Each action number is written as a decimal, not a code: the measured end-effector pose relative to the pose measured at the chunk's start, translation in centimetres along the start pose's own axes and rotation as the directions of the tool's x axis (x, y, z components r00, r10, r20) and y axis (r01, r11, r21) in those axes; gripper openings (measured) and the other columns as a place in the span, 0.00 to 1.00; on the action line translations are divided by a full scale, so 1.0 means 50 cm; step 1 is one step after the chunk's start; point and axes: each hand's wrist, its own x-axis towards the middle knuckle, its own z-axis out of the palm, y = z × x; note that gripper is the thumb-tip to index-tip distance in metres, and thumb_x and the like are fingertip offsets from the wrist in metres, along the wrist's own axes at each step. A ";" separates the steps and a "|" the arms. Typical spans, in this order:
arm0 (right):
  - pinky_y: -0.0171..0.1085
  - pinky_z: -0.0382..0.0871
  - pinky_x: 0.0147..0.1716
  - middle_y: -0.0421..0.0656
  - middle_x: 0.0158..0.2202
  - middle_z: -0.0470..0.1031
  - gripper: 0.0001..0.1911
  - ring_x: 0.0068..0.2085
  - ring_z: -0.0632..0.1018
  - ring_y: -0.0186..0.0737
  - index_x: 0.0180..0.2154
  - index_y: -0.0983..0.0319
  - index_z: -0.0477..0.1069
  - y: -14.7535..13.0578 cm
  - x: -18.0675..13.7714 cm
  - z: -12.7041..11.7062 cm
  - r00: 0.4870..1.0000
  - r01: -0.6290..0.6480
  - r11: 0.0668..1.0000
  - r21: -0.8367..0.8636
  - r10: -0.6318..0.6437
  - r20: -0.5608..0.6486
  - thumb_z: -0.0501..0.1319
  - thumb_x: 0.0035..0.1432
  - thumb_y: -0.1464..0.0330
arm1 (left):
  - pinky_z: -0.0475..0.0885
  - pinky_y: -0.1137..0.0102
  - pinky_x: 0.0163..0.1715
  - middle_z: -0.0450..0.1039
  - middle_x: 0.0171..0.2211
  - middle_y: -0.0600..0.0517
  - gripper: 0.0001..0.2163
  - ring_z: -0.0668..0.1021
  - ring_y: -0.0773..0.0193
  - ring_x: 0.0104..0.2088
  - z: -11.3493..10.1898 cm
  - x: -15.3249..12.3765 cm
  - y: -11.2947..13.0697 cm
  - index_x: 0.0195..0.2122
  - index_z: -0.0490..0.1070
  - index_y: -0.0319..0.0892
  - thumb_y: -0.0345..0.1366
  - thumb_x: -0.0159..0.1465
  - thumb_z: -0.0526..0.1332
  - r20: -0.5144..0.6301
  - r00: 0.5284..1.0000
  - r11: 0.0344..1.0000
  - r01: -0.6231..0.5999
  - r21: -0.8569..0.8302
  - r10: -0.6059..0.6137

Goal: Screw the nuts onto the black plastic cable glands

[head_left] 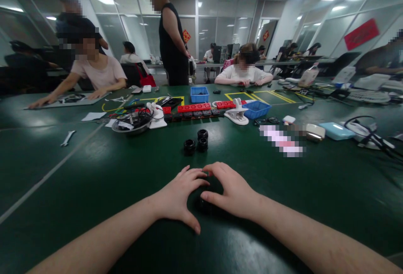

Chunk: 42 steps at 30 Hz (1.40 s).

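Observation:
My left hand and my right hand rest side by side on the green table, fingertips meeting. Both curl around a small black object that lies between them; only a dark part of it shows under the palms. Just beyond my fingers stand three small black round parts: a single one and a stack of two.
A row of red and black blocks, two blue bins, a clear bowl of cables, a white clamp and a wrench lie further back. Several people sit or stand at the table's far side.

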 end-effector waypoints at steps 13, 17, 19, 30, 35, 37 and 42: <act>0.36 0.63 0.31 0.45 0.32 0.70 0.14 0.34 0.69 0.38 0.32 0.64 0.71 -0.002 -0.008 0.018 0.980 0.194 0.971 -0.136 -0.197 -0.004 0.62 0.50 0.60 | 0.39 0.50 0.58 0.67 0.47 0.51 0.20 0.67 0.55 0.50 0.008 0.012 0.005 0.42 0.71 0.48 0.47 0.49 0.67 -0.055 0.998 0.995 -0.032 -0.096 0.027; 0.37 0.63 0.34 0.45 0.33 0.73 0.12 0.35 0.70 0.38 0.34 0.64 0.73 -0.004 -0.006 0.002 0.959 0.281 0.952 -0.120 -0.276 0.059 0.63 0.50 0.62 | 0.40 0.52 0.58 0.66 0.47 0.52 0.20 0.67 0.55 0.50 0.013 0.014 0.004 0.42 0.71 0.48 0.44 0.48 0.68 -0.073 0.997 0.994 -0.039 -0.100 0.032; 0.38 0.62 0.38 0.44 0.35 0.73 0.08 0.37 0.71 0.38 0.34 0.63 0.73 -0.008 -0.005 -0.010 0.947 0.307 0.949 -0.073 -0.297 0.121 0.61 0.52 0.66 | 0.40 0.52 0.58 0.66 0.47 0.52 0.20 0.67 0.56 0.50 0.013 0.015 0.005 0.42 0.72 0.48 0.43 0.47 0.68 -0.074 0.997 0.995 -0.036 -0.098 0.029; 0.46 0.39 0.59 0.35 0.32 0.76 0.13 0.46 0.71 0.34 0.24 0.60 0.69 -0.009 -0.010 0.011 0.931 0.320 0.925 0.203 -0.347 0.113 0.51 0.48 0.80 | 0.42 0.55 0.59 0.70 0.44 0.52 0.21 0.70 0.57 0.48 0.023 0.011 0.011 0.42 0.70 0.46 0.41 0.46 0.68 -0.163 0.983 0.994 -0.092 -0.060 0.081; 0.50 0.38 0.59 0.41 0.45 0.73 0.18 0.53 0.66 0.36 0.43 0.59 0.67 -0.003 -0.022 0.015 0.926 0.366 0.903 0.226 -0.378 0.012 0.47 0.54 0.76 | 0.45 0.53 0.58 0.70 0.45 0.50 0.27 0.69 0.55 0.48 0.024 0.010 0.002 0.48 0.67 0.45 0.45 0.46 0.68 -0.165 0.982 0.995 -0.096 -0.038 0.089; 0.50 0.43 0.59 0.46 0.52 0.66 0.20 0.55 0.64 0.40 0.52 0.61 0.59 0.002 -0.027 0.011 0.938 0.346 0.907 0.239 -0.338 -0.072 0.47 0.57 0.71 | 0.47 0.53 0.57 0.70 0.45 0.49 0.26 0.69 0.54 0.49 0.023 0.012 -0.002 0.46 0.68 0.45 0.46 0.46 0.68 -0.170 0.982 0.994 -0.092 -0.052 0.082; 0.49 0.54 0.55 0.51 0.55 0.60 0.29 0.56 0.62 0.46 0.56 0.63 0.52 0.018 -0.026 0.016 0.959 0.234 0.965 0.122 -0.209 -0.191 0.51 0.58 0.55 | 0.52 0.55 0.56 0.71 0.39 0.49 0.20 0.72 0.56 0.43 0.023 0.014 -0.004 0.36 0.71 0.42 0.48 0.46 0.67 -0.200 0.978 0.996 -0.073 -0.045 0.062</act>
